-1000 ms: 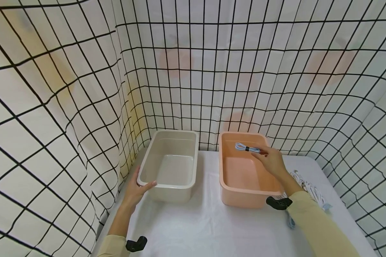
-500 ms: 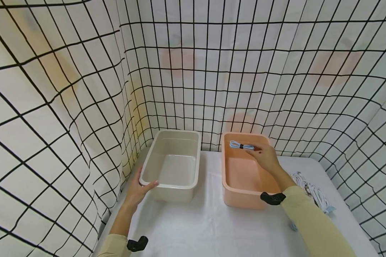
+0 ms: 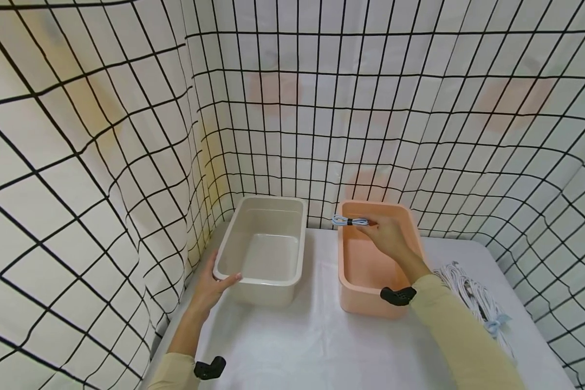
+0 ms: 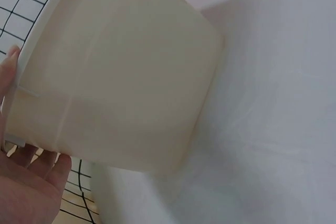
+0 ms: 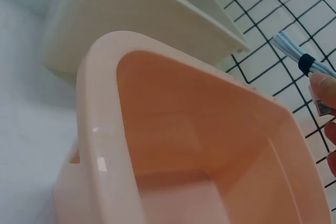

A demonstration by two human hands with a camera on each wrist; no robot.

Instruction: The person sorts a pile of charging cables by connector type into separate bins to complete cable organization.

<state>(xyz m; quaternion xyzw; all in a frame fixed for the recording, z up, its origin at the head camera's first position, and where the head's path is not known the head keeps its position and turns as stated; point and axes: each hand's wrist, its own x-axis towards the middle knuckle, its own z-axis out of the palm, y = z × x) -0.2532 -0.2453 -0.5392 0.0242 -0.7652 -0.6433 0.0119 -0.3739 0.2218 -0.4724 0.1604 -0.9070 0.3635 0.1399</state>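
My right hand pinches a light blue cable bundle, looped and bound with a black strap. It is held above the far left rim of the peach plastic bin, its looped end pointing left past that rim. In the right wrist view the black strap sits just ahead of the thumb, and a small metal plug shows beside the fingers. My left hand grips the near left corner of the beige bin, thumb on the rim and fingers against the outside. The beige bin's inside is bare.
Several bundled white cables lie on the white-covered table right of the peach bin, with a light blue tie among them. Black wire mesh walls in the back and both sides. A gap separates the two bins.
My right hand has carried the blue cable bundle leftward, from over the inside of the peach bin to its left rim. My left hand keeps its grip on the beige bin.
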